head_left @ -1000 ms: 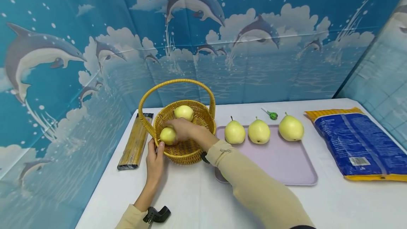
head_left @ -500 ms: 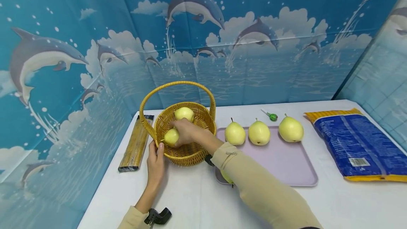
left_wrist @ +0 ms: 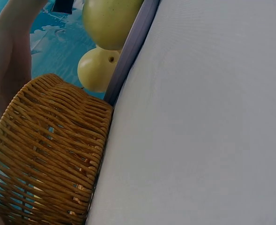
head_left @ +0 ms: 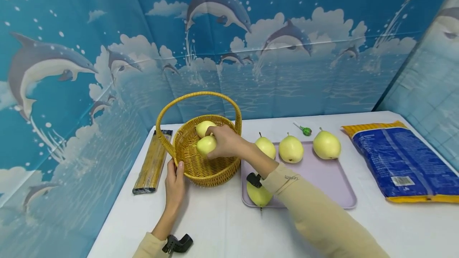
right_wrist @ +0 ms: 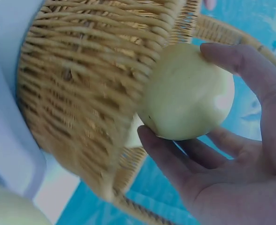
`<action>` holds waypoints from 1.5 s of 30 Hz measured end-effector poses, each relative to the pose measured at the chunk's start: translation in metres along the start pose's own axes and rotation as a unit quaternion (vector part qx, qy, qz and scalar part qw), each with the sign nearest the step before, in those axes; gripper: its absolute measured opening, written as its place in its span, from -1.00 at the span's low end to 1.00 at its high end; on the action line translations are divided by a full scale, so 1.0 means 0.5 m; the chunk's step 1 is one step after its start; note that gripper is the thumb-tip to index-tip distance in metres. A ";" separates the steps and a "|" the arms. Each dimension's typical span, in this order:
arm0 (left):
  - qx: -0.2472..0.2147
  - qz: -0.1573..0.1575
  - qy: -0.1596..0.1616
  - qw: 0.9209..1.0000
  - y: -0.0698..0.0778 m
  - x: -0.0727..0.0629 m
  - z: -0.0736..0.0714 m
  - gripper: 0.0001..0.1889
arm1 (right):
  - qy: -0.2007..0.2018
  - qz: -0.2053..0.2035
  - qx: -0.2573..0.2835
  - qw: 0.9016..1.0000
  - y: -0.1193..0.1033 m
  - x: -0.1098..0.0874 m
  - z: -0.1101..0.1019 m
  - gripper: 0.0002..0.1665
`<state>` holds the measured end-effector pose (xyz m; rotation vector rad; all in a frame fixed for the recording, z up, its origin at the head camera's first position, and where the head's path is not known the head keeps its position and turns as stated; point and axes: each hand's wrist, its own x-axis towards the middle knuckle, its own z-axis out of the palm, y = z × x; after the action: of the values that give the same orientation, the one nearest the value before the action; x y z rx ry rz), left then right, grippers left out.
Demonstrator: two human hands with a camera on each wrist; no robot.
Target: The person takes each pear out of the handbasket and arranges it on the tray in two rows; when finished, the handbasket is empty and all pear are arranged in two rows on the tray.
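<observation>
Over the wicker basket (head_left: 215, 179), my right hand (head_left: 228, 142) grips a pale yellow-green pear (head_left: 206, 145) between thumb and fingers. In the right wrist view this pear (right_wrist: 189, 91) is up at the rim, with the thumb on one side and the fingertips on the other. A second pear (head_left: 203, 127) lies inside the basket at the back, partly hidden by the right hand. My left hand (head_left: 175, 186) rests against the basket's outer left side near the handle's base, its fingers fairly straight. In the left wrist view, the woven wall (left_wrist: 53, 150) fills the lower left.
Right of the basket lies a lilac tray (head_left: 315, 190) with several pears, one (head_left: 259, 195) at its near left corner under the right wrist. Beyond it is a small green-headed item (head_left: 306, 131). A blue-and-yellow bag (head_left: 412, 166) lies far right, a wrapped brown bundle (head_left: 153, 162) left.
My right hand has carried the gripped pear from the basket's left side rightward and up, over its middle. The tray's near-left pear has come into view. My left hand stays against the basket.
</observation>
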<state>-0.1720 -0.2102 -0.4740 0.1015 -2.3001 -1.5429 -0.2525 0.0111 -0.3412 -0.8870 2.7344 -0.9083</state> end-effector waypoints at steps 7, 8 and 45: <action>-0.010 -0.005 -0.004 1.000 -0.005 -0.002 0.001 -0.45 | 0.038 -0.006 0.052 0.998 0.015 -0.068 -0.044 -0.29; -0.010 -0.006 -0.003 1.000 -0.005 -0.002 0.000 -0.45 | 0.045 -0.007 0.059 0.997 0.018 -0.079 -0.049 -0.30; -0.014 0.000 -0.006 1.000 -0.002 0.005 -0.006 -0.43 | 0.030 0.237 0.122 0.963 0.230 -0.461 -0.050 -0.32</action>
<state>-0.1735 -0.2138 -0.4734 0.0837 -2.2869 -1.5798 -0.1278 0.2294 -0.4019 -0.1481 2.6181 -1.1369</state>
